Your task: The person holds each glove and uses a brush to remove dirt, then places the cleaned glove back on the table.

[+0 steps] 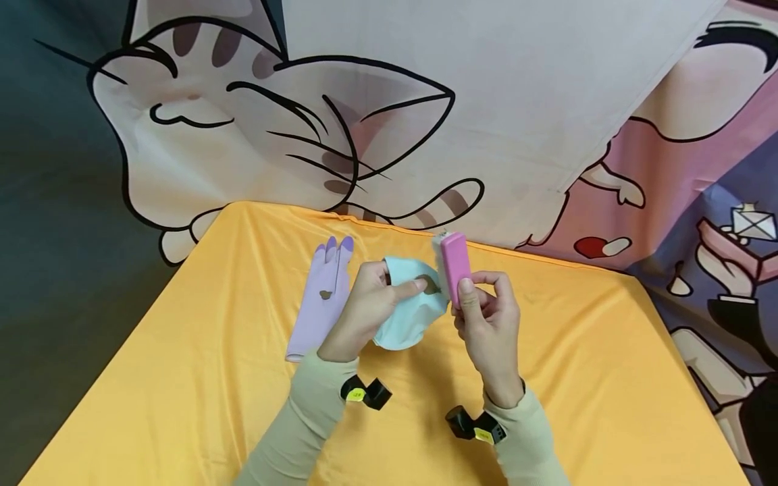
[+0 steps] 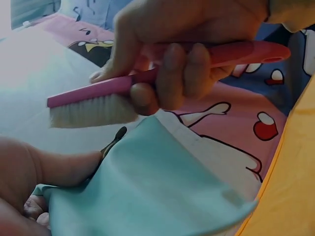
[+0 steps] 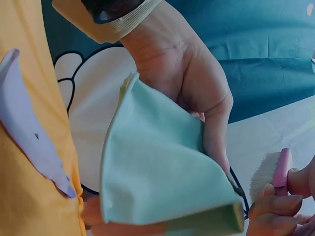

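Note:
My left hand (image 1: 378,304) grips a soft mint-green piece (image 1: 404,327), which looks rubbery and pouch-like with a rim. The left thumb lies on top of it, beside a brown patch (image 1: 430,283). My right hand (image 1: 488,331) holds a pink brush (image 1: 456,266) with white bristles, its fingers curled round the handle and thumb pressed along it. In the left wrist view, the brush head (image 2: 93,93) is just above the mint-green cloth-like surface (image 2: 147,187), with a gap between. To the left lies a lavender glove (image 1: 311,320) with darker fingertips and a small brown mark (image 1: 325,295).
A yellow cloth (image 1: 200,378) covers the table. Behind it hangs a white sheet printed with a cartoon cat (image 1: 200,155), and pink and blue drawings (image 1: 656,162) fill the right side. Each wrist wears a small black camera (image 1: 377,393).

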A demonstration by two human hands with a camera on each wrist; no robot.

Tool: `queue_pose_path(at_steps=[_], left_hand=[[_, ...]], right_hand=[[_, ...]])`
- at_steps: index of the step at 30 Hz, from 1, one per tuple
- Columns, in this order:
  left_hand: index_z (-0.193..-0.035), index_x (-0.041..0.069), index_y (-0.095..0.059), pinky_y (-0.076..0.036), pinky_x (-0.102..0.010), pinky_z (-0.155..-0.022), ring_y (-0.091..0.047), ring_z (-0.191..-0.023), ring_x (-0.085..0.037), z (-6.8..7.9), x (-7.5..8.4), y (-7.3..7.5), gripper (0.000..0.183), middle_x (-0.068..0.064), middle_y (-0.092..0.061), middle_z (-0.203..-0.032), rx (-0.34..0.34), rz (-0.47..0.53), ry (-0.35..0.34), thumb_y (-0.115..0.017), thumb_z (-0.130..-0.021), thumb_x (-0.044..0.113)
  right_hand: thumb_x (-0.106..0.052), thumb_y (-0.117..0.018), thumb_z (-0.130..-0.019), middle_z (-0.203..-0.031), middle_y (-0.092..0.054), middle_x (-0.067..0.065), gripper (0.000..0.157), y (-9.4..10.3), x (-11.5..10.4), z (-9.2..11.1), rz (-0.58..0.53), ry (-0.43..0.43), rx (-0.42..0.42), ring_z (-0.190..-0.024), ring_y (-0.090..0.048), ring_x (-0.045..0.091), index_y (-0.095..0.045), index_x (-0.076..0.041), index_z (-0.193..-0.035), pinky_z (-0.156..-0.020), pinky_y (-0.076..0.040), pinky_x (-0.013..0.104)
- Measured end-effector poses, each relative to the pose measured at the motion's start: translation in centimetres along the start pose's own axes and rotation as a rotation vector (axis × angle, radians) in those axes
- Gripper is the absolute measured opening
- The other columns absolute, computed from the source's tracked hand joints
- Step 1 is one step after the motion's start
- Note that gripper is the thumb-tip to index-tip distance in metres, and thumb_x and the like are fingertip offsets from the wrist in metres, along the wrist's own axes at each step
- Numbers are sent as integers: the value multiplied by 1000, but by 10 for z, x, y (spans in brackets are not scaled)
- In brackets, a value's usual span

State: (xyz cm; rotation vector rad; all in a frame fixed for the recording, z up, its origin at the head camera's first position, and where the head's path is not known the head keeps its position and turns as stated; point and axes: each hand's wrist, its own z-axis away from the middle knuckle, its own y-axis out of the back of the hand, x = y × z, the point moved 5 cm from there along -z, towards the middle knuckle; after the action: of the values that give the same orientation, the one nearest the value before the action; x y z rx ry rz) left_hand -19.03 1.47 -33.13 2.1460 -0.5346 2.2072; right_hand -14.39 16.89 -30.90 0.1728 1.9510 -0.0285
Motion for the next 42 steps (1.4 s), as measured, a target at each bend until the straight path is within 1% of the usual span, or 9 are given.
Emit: queue_pose_path(at_steps=[6, 12, 15, 21, 27, 32, 35, 38, 42], left_hand=[[-101, -2, -64, -54, -35, -71, -66, -79, -23, -1, 0, -5, 19, -15, -67, -91, -46, -39, -7, -66, -82, 4], [-101, -4, -63, -54, -36, -72, -66, -79, -23, -1, 1, -6, 21, -16, -67, -92, -49, 23, -55, -66, -82, 2], [-101, -5, -63, -54, -36, -72, -65, -80, -23, 0, 4, -4, 22, -17, -66, -92, -28, 65, -75, -67, -81, 2], [-103, -7, -61, -54, -38, -75, -65, -83, -25, 3, 7, 1, 25, -17, -64, -94, 23, 174, -73, -67, -80, 0], [-105, -10, -58, -51, -41, -82, -63, -89, -25, 3, 9, 3, 27, -17, -63, -96, 81, 295, -121, -66, -79, -4], [-107, -10, -56, -50, -40, -84, -63, -91, -24, 0, 8, 7, 30, -16, -61, -99, 92, 364, -93, -65, -80, -3], [-106, -10, -54, -51, -37, -83, -62, -89, -22, -3, 9, 14, 27, -13, -60, -98, 107, 408, -96, -64, -81, -3], [-103, -9, -54, -52, -34, -81, -61, -85, -20, -5, 9, 21, 23, -12, -59, -94, 123, 415, -116, -63, -82, -2], [-100, -8, -56, -53, -33, -76, -63, -83, -19, -7, 7, 24, 21, -10, -61, -91, 140, 340, -128, -65, -82, -1]], right_hand=[[-12, -49, -95, -55, -50, 10, 13, -2, -1, 2, -11, -10, -2, -39, -37, 16, -44, -2, -102, -35, -31, 25], [-12, -49, -95, -58, -53, 6, 14, -4, 1, 3, 14, -8, -8, -41, -40, 17, -44, -2, -103, -36, -34, 24], [-13, -49, -95, -58, -52, 6, 14, -5, 1, 4, 37, -10, -13, -42, -41, 17, -44, -2, -103, -37, -35, 24], [-14, -48, -95, -58, -51, 7, 16, -6, 1, 3, 71, -13, -23, -43, -42, 16, -43, -1, -103, -38, -37, 24], [-16, -48, -95, -57, -51, 8, 18, -7, 1, 2, 104, -16, -31, -43, -44, 17, -44, -1, -103, -38, -38, 25], [-18, -50, -95, -56, -51, 8, 19, -6, 3, 0, 103, -28, -33, -43, -43, 23, -45, -1, -103, -38, -38, 26], [-19, -50, -94, -58, -51, 11, 20, -6, 5, 0, 104, -48, -53, -45, -45, 21, -45, -1, -103, -40, -39, 26], [-20, -51, -94, -60, -52, 16, 20, -5, 9, -1, 113, -79, -62, -48, -47, 19, -45, -3, -103, -42, -41, 25], [-22, -51, -94, -61, -53, 17, 21, -2, 9, -2, 113, -82, -26, -49, -48, 18, -46, -4, -103, -42, -41, 25]])
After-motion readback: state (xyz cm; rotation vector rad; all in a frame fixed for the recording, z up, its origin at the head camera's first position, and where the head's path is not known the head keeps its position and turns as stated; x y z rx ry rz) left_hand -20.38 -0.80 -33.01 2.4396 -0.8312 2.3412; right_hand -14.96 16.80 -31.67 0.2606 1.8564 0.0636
